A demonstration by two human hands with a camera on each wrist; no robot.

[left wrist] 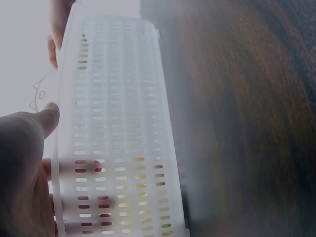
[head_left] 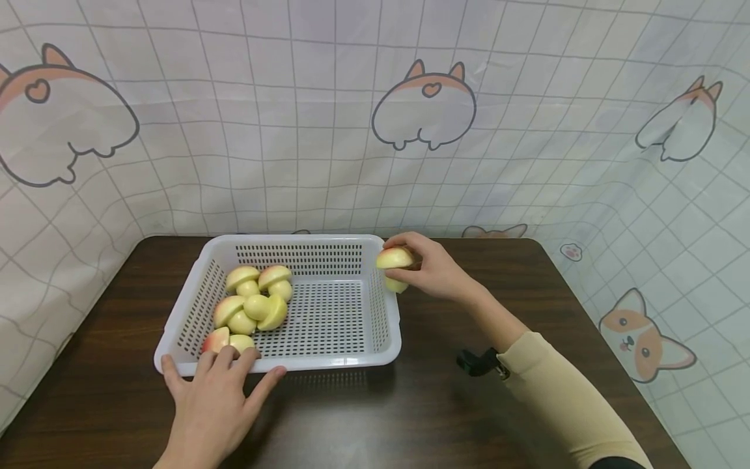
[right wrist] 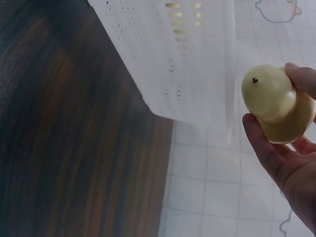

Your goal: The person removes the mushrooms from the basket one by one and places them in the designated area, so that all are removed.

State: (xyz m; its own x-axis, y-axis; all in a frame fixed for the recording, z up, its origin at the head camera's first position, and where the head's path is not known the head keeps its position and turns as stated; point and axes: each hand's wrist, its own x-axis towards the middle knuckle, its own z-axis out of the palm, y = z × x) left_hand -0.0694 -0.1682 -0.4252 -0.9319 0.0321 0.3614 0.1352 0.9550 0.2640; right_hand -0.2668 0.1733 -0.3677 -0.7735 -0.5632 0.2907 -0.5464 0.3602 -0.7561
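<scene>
Dog-print backdrop [head_left: 328, 176] behind dark worktop [head_left: 351, 423]; L hand [head_left: 213, 400] spread over near rim of white basket [head_left: 334, 362], R hand [head_left: 433, 267] pinching one mushroom-shaped pc [head_left: 394, 259] by basket's right end, the other pcs [head_left: 256, 307] grouped left. Looks light, firm, prob. slippery, poss. bruises; best hold = round the cap, fingertips, no squeezing.

The person is wearing a plain beige sleeve [head_left: 568, 394] on the right forearm [head_left: 498, 320], a black band [head_left: 616, 463] showing at its near end. Left of the sleeve's far end, a small black fitting [head_left: 477, 363] with a metallic-looking piece [head_left: 502, 371] is jutting out. The left hand [head_left: 217, 400] and right hand [head_left: 435, 268] are showing bare.
</scene>
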